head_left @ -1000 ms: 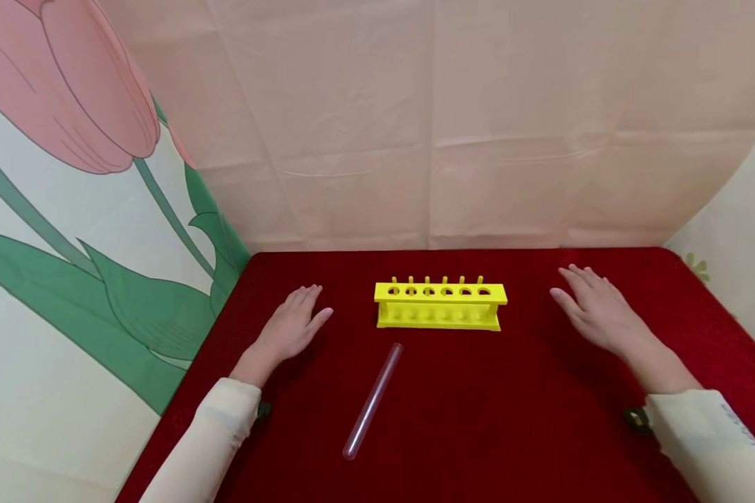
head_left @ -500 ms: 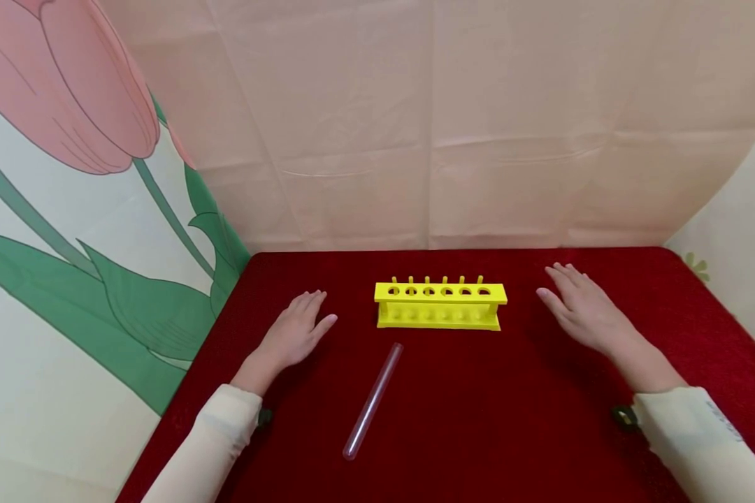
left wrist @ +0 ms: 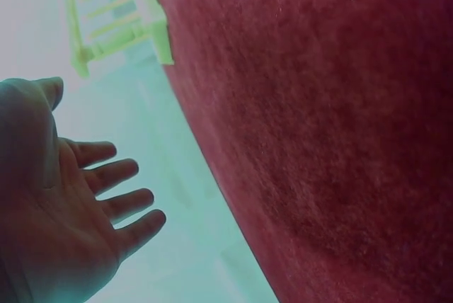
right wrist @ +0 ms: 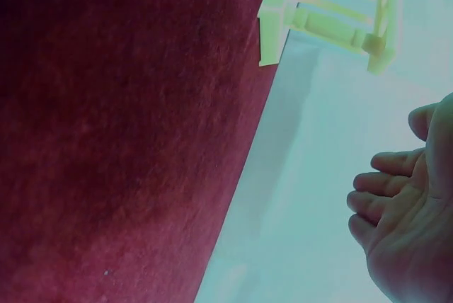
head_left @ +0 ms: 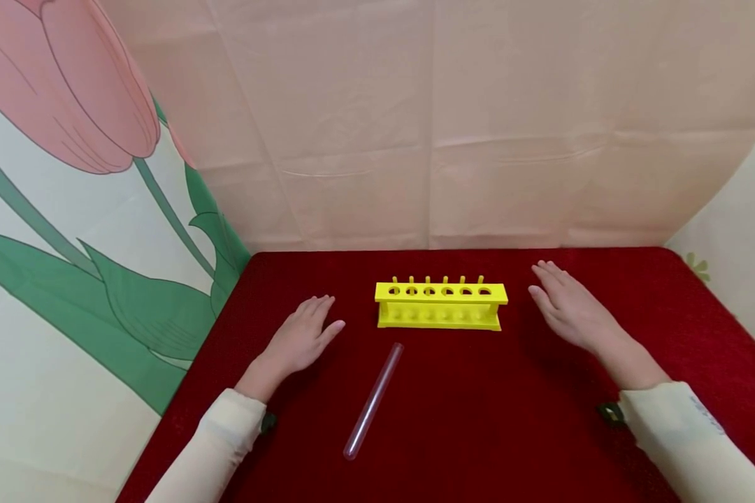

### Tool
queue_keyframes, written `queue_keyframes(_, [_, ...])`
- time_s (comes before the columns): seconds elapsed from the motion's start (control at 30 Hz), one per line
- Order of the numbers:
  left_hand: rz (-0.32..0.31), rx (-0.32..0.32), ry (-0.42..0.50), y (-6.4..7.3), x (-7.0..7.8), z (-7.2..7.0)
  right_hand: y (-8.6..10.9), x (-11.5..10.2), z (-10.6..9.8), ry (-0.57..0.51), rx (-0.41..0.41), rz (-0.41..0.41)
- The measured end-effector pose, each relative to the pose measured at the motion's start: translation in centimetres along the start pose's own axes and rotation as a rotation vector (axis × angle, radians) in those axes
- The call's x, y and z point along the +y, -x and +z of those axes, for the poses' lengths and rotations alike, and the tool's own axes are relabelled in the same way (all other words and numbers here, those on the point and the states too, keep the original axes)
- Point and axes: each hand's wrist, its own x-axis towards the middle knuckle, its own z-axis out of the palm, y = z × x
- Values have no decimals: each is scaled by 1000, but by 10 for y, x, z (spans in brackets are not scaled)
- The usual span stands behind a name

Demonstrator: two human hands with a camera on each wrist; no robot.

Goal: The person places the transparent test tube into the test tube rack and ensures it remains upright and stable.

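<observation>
Yellow rack (head_left: pixel 440 305) sits btwn L fingers (head_left: pixel 324 308) & R fingers (head_left: pixel 544 279) (both sets outstretched), clear tube (head_left: pixel 374 402) nearer L.

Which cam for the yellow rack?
Head view: the yellow rack appears whole and unobstructed, both ends in frame. Left wrist view shows only part of it, slanted and cut off by the top edge; right wrist view crops it at the top too, also slanted.
</observation>
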Motion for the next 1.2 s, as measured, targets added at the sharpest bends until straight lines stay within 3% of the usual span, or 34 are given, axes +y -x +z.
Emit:
queue_keyframes(0.53, [36, -28, -28, 4, 12, 10, -10, -16, 9, 19, 11, -54])
queue_keyframes(1.2, [47, -57, -27, 10, 27, 17, -16, -35, 17, 41, -35, -76])
